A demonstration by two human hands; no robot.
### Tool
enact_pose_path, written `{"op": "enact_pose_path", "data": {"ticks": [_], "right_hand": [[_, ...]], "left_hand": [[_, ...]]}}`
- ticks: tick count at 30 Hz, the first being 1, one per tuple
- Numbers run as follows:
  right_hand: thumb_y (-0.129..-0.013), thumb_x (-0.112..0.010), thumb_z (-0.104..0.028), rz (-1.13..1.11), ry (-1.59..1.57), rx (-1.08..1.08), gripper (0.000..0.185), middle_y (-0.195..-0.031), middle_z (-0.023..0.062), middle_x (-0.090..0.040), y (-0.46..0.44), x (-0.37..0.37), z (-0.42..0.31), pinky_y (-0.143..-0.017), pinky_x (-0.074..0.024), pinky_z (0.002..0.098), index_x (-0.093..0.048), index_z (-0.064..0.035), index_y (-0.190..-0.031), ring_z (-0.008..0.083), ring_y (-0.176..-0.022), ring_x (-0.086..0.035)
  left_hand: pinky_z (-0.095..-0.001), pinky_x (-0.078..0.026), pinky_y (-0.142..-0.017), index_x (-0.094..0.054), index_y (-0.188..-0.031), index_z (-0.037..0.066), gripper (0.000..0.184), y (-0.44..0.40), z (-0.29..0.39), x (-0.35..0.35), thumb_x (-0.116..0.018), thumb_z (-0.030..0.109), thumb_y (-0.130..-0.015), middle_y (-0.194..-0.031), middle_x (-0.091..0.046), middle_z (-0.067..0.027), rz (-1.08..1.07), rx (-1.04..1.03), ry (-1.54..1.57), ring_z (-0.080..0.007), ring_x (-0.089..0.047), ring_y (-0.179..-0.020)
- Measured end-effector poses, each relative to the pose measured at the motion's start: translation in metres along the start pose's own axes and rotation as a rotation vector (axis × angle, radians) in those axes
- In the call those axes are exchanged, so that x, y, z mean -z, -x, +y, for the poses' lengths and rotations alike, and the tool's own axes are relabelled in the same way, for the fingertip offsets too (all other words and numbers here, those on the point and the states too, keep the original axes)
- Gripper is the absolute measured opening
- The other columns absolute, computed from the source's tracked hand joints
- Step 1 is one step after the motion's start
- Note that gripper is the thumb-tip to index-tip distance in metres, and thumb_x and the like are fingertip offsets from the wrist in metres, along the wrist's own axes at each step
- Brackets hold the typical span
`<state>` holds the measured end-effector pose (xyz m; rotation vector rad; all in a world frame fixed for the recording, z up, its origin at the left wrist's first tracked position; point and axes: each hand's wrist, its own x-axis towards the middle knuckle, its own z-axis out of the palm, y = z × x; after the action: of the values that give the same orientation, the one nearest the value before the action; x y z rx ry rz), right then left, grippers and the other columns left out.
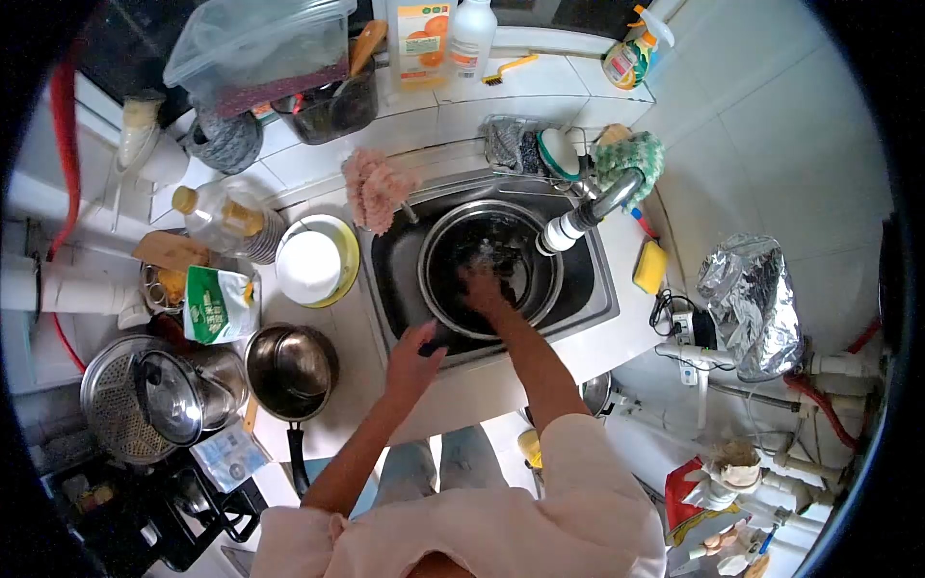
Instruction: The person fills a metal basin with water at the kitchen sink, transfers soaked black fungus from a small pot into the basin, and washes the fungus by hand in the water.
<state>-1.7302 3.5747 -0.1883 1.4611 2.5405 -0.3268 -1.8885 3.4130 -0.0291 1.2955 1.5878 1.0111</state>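
Note:
A round metal basin (434, 306) stands in the sink (393, 279), its inside dark, with water in it. My right hand (482, 286) reaches down into the basin, its fingers smeared and partly under the water, so what they touch is hidden. Above the basin's right side hangs the faucet's white nozzle (557, 237). Over the front left edge of the sink, my left hand (412, 361) is held with its thumb and fingers apart and nothing in it.
To the left are stacked white and yellow bowls (308, 262), a saucepan (292, 366) and a green-and-white bag (220, 306). A pink cloth (378, 188) hangs at the sink's back left. A yellow sponge (650, 267) and a foil-covered object (756, 308) are right.

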Motion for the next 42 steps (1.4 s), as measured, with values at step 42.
{"op": "enact_pose_path", "data": {"ticks": [42], "right_hand": [[-0.081,-0.059,-0.030,0.470,-0.637,-0.419,0.048,-0.126,0.0221,-0.040,-0.056,-0.032,0.053,-0.091,-0.0369,0.0401,-0.047,-0.0036,-0.120,0.0364,-0.112,-0.043]], "left_hand": [[-0.0446,-0.030,-0.099,-0.029,-0.135,0.014,0.060,-0.197,-0.152,-0.127,-0.056,0.033,-0.084,-0.139,-0.025,-0.0110,0.063,0.419,0.218,-0.0300,-0.026,-0.127]]}}
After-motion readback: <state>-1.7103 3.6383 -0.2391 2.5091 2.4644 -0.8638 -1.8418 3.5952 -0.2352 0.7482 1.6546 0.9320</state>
